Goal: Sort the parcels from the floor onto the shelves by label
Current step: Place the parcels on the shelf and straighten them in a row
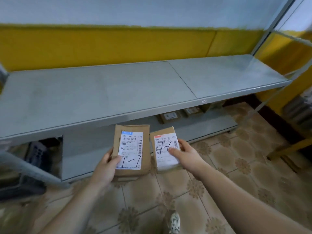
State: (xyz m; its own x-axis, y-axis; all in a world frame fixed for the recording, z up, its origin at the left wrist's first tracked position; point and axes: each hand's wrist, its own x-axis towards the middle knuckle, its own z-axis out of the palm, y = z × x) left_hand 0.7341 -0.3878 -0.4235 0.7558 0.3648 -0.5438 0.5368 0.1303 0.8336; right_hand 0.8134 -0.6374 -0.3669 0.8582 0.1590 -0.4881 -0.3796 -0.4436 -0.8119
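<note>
My left hand point(105, 166) grips a brown cardboard parcel point(133, 149) by its left edge, thumb on its white label with a blue header and handwritten marks. My right hand point(184, 153) holds a smaller brown parcel point(166, 150), thumb pressed on its white label with a red header and black handwriting. Both parcels are held side by side, labels up, in front of the grey metal shelf point(101, 92), just below its front edge.
The lower shelf point(194, 127) carries three small brown parcels point(169, 117) at the back. A dark crate-like object point(38, 154) sits under the shelf at left. A shelf upright point(273, 26) rises at right. Patterned tile floor point(236, 166) lies below; my shoe point(174, 222) shows at the bottom.
</note>
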